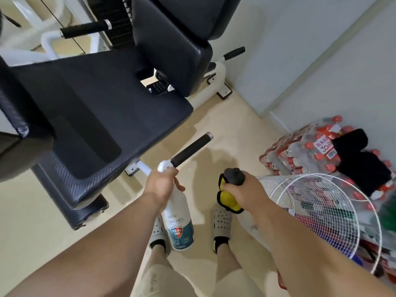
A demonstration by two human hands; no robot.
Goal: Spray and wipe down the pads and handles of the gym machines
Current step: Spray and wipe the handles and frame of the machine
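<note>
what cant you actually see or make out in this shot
Head view:
Trigger of the white plastic spray bottle: covered by the left hand.
Bottle's small label text: too small to read.
Full shape of the yellow and grey cloth: bunched inside the right hand.
Top of the black padded backrest: cut off by the upper edge.
Items behind the white wire fan guard: blurred.

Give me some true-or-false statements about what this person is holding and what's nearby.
1. The left hand grips a white spray bottle. True.
2. The right hand is empty. False: it holds a yellow and grey cloth.
3. The cloth is pressed on the seat pad. False: it is held away from the pad.
4. A white wire fan guard is at the person's right. True.
5. The packed bottles have blue caps. False: they are red.
</note>
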